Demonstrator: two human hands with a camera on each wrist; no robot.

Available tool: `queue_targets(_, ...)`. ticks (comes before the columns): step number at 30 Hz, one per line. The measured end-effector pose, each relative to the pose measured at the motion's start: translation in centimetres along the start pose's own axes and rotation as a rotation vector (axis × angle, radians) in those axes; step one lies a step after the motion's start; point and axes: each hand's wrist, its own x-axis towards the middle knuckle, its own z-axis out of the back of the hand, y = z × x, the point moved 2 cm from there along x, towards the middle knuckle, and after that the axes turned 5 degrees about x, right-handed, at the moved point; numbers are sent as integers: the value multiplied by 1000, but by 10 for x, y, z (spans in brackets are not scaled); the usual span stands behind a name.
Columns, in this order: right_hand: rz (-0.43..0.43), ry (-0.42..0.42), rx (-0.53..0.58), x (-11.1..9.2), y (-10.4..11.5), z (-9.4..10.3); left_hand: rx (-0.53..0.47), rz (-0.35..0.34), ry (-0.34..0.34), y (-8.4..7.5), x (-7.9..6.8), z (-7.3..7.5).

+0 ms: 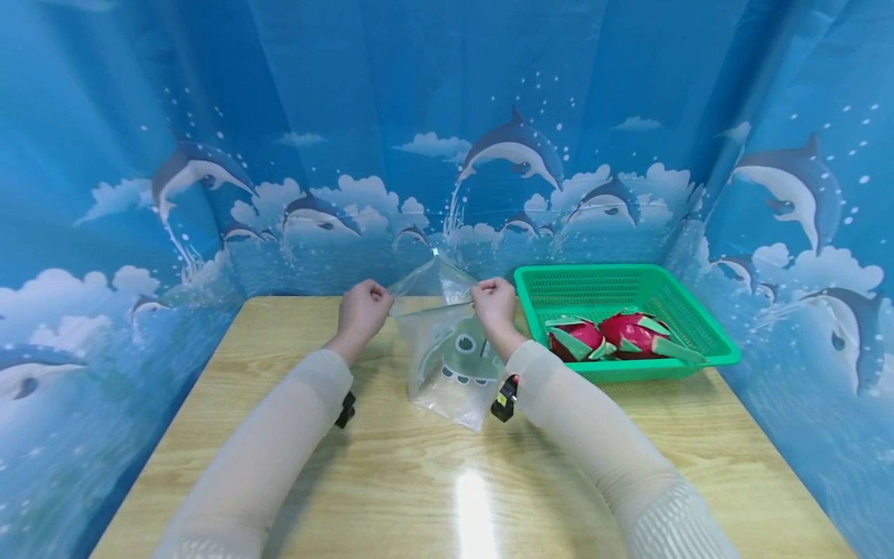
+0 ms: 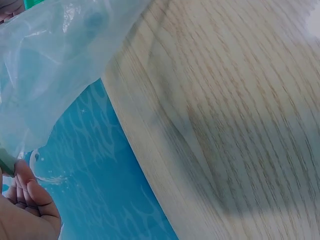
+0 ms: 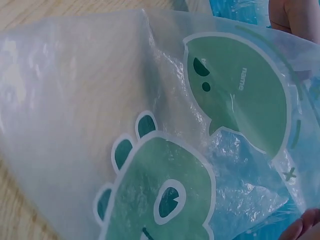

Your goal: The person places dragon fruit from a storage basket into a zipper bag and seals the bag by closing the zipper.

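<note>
Both curled hands (image 1: 362,314) (image 1: 497,307) pinch a clear bag (image 1: 450,359) by its rim.

From above, the head view looks forward and down over the table (image 1: 398,489). The wrist views look from close in: the left mostly at the table, the right at the bag (image 1: 452,349), which all three share.
</note>
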Motion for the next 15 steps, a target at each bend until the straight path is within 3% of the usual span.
queue_targets(15, -29, -95, 31, 3, 0, 1, 23, 10, -45, 6, 1, 6)
